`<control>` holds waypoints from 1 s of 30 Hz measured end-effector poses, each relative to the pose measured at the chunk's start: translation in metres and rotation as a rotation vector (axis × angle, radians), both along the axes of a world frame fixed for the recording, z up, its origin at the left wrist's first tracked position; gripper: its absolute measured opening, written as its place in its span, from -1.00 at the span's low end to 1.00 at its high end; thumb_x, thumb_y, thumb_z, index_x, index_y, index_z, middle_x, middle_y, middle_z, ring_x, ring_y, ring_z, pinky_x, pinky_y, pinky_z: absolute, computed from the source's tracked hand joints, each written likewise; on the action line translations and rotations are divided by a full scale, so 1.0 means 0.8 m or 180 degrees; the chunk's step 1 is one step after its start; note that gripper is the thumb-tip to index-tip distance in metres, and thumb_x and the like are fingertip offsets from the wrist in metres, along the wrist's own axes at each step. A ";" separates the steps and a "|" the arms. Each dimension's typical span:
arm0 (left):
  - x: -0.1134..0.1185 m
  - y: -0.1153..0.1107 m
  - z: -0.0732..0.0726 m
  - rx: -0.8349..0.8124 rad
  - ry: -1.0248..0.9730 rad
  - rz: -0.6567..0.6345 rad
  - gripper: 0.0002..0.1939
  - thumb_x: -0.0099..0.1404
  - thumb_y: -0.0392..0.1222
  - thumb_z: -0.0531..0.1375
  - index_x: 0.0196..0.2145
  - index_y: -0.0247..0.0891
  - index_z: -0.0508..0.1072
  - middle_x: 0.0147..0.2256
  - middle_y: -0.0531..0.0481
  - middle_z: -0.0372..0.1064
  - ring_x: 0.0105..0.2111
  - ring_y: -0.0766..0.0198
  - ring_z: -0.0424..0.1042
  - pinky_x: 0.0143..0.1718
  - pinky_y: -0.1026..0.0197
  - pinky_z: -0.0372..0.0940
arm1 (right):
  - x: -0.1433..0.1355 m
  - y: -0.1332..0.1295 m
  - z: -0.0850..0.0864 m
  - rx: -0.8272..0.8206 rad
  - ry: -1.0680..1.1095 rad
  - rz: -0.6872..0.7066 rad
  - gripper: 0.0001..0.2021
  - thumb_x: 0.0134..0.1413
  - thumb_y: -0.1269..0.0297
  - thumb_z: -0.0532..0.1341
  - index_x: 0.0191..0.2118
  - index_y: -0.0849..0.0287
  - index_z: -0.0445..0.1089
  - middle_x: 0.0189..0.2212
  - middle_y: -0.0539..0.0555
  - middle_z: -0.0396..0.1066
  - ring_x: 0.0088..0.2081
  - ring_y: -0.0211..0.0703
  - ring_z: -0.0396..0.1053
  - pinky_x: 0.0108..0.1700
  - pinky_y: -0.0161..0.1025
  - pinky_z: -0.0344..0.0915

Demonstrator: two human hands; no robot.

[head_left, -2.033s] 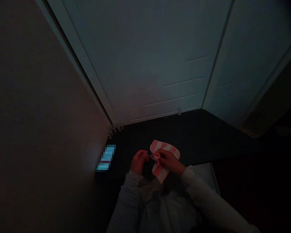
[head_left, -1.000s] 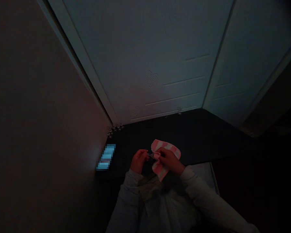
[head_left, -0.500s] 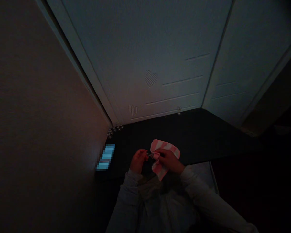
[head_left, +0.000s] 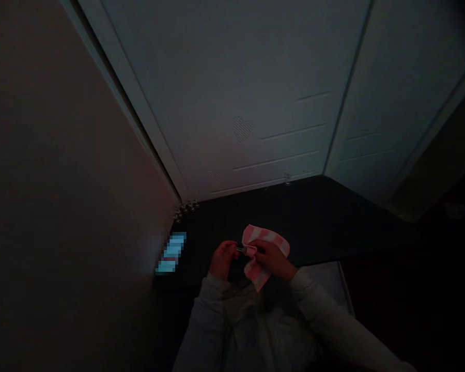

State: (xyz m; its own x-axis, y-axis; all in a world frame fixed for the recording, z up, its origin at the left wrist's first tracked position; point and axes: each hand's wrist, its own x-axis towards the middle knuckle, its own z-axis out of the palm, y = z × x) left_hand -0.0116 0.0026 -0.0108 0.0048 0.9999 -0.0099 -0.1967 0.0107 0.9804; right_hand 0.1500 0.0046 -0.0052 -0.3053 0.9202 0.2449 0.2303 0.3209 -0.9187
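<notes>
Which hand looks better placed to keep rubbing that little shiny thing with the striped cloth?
Probably the right hand: it already grips the pink striped cloth against the small metal object. The left hand pinches that object's other end.

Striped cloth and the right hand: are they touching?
Touching. In the head view the right hand grips the pink-and-white striped cloth, which bunches around its fingers and hangs below them.

Cloth [head_left: 265, 253] right of phone [head_left: 171, 252]
</notes>
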 end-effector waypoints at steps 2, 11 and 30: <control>-0.001 0.000 -0.001 -0.0004 0.0008 -0.0004 -0.71 -0.02 -0.08 0.15 -0.37 -0.34 0.31 -0.59 0.06 0.24 -0.58 0.40 0.21 -0.51 0.32 0.10 | 0.000 0.001 -0.002 -0.0020 0.0014 0.0016 -0.80 -0.10 0.34 0.06 -0.31 0.24 0.34 -0.42 0.06 0.37 -0.40 -0.22 0.27 -0.38 -0.32 0.18; 0.000 -0.002 0.002 0.0023 0.0038 -0.0008 -0.71 0.00 -0.07 0.14 -0.37 -0.34 0.32 -0.61 0.08 0.22 -0.59 0.41 0.20 -0.52 0.32 0.09 | 0.000 -0.001 0.000 0.0036 -0.0041 0.0002 -0.79 -0.09 0.29 0.06 -0.31 0.23 0.34 -0.43 0.04 0.36 -0.41 -0.23 0.27 -0.39 -0.32 0.17; 0.000 -0.002 -0.001 0.0076 -0.0014 -0.0037 -0.75 0.01 -0.11 0.13 -0.37 -0.33 0.32 -0.61 0.08 0.23 -0.58 0.41 0.21 -0.50 0.32 0.09 | 0.001 -0.002 0.002 -0.0009 -0.0015 0.0022 -0.79 -0.09 0.28 0.06 -0.32 0.24 0.33 -0.42 0.05 0.37 -0.42 -0.24 0.27 -0.40 -0.33 0.17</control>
State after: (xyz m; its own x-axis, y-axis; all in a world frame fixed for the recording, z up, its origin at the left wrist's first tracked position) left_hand -0.0118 0.0013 -0.0114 0.0165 0.9998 0.0139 -0.2009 -0.0103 0.9796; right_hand 0.1510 0.0028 -0.0037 -0.3127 0.9188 0.2409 0.2324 0.3200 -0.9185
